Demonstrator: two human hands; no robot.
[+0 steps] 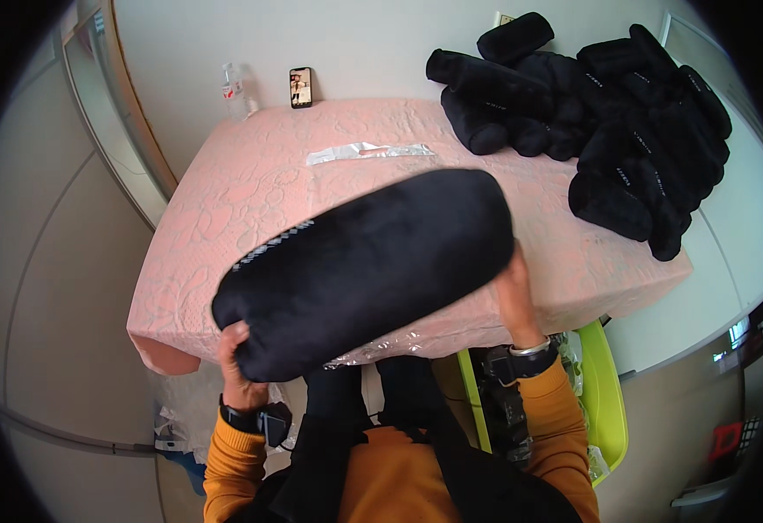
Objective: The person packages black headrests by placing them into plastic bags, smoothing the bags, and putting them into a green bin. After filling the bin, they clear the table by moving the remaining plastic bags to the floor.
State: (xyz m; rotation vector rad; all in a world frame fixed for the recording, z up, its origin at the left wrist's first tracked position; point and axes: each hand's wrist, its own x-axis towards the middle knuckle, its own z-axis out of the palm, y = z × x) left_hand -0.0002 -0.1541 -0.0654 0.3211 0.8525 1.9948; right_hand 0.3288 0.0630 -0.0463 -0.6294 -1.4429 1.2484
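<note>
A long, plump black bolster pillow (373, 261) with a soft, plush-like cover is held up in front of me, tilted so that its right end sits higher. White markings run along its far left edge. At the lower left end, my left hand (240, 370) grips the pillow, thumb on top. My right hand (512, 292) holds the right end from the side, and part of its fingers is hidden behind the pillow. Below and beyond it lies the pink patterned tablecloth (216, 187).
Many similar black pillows (564, 105) are heaped at the far right. A clear plastic strip (368, 152) lies mid-table. A phone (300, 87) and a plastic bottle (235, 91) stand along the wall. Beneath the right table edge sits a lime-green bin (606, 392); clear plastic bags (194, 405) lie lower left.
</note>
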